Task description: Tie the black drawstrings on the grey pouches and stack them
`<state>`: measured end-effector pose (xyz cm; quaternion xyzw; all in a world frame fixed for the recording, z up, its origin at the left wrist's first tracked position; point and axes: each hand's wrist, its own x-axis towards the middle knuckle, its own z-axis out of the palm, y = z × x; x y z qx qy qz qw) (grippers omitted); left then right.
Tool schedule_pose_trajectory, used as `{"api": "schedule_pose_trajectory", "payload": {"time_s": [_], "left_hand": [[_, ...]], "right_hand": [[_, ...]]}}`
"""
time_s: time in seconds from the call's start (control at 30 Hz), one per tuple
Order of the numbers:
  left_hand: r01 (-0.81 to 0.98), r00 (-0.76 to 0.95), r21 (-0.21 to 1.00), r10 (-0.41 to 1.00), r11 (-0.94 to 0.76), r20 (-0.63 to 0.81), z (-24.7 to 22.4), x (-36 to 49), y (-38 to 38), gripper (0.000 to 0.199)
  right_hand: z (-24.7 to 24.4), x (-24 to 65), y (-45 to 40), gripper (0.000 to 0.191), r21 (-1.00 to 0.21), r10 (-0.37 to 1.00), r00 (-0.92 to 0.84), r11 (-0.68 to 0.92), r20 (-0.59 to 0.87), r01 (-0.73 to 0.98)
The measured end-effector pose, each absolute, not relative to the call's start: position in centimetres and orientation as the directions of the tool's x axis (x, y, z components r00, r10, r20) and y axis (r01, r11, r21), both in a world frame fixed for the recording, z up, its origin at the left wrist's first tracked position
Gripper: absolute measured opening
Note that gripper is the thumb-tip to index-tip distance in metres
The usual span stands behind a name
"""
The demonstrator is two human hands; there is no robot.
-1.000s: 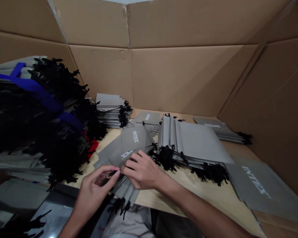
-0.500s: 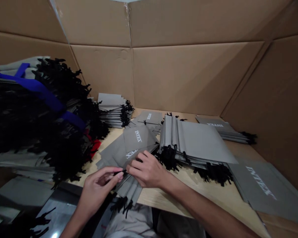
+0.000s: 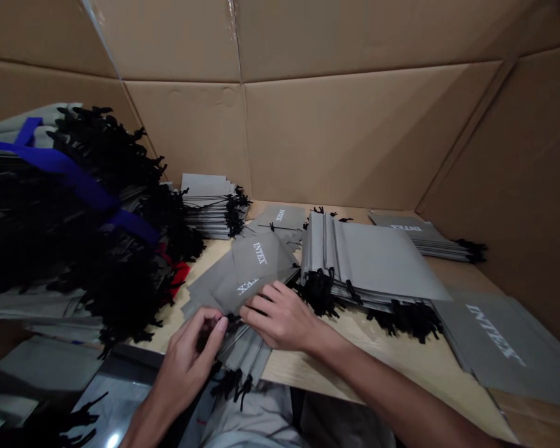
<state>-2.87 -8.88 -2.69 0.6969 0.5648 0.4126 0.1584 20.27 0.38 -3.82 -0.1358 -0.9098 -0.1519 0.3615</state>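
Grey drawstring pouches [image 3: 261, 252] printed INTEX lie overlapping on the wooden table in front of me. At the near edge of this pile, my left hand [image 3: 191, 348] and my right hand [image 3: 280, 318] face each other over a short black drawstring cord [image 3: 233, 318]. Thumb and fingers of my left hand are pinched at the cord's left side. My right hand is closed at its other side, back of the hand upward, its fingertips partly hidden. Below the hands, more pouches [image 3: 245, 351] stick out toward my lap with their black cord ends hanging over the table edge.
A tall heap of pouches with black cords [image 3: 116, 149] and a blue strap [image 3: 70, 171] rises at left. A neat stack [image 3: 205, 186] stands behind. Right of my hands lies a thick stack [image 3: 378, 255], with flat INTEX pouches [image 3: 508, 342] beyond. Cardboard walls [image 3: 331, 137] enclose the table.
My left hand has drawn slightly away from my right, and its fingers have curled in more. A dark bit of cord now shows between the hands. The view has shifted a little.
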Motion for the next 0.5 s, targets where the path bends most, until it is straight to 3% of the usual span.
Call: {"api": "schedule_pose_trajectory", "payload": {"time_s": [0.5], "left_hand": [[0.573, 0.04, 0.749, 0.924, -0.333, 0.38, -2.91, -3.42, -8.54, 0.033]], "right_hand": [[-3.65, 20.38, 0.33, 0.007, 0.092, 0.198, -0.671, 0.924, 0.714, 0.371]]}}
